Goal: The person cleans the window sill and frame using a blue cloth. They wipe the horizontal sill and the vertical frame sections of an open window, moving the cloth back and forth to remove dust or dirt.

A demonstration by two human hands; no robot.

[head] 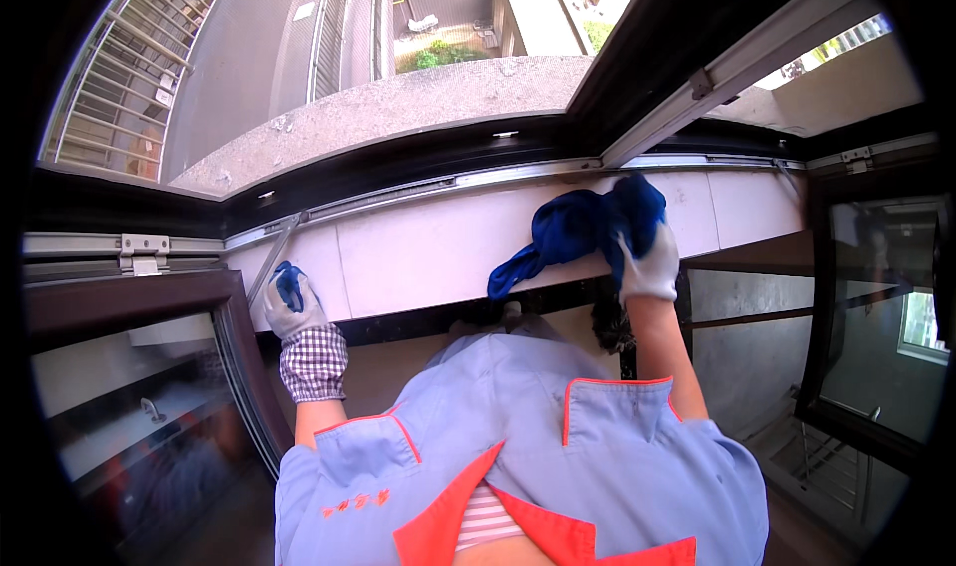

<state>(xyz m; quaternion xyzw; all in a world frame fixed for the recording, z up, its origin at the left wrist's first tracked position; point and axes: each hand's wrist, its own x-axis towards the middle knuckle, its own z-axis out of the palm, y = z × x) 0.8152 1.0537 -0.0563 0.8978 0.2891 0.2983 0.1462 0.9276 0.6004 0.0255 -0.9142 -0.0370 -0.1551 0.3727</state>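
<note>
A dark blue cloth lies bunched on the white tiled sill, one twisted end trailing toward the sill's front edge. My right hand, in a white and blue work glove, grips the cloth near the aluminium track of the window frame. At the sill's left end is my left hand, in a similar glove with a checked sleeve cover at the wrist. Its fingers are curled beside a metal window stay; whether they hold anything cannot be made out.
A brown-framed sash stands swung inward at left, and another sash at right. A frame mullion divides the opening. Beyond lies a rough outer ledge with a drop to a yard; a barred window guard is at far left.
</note>
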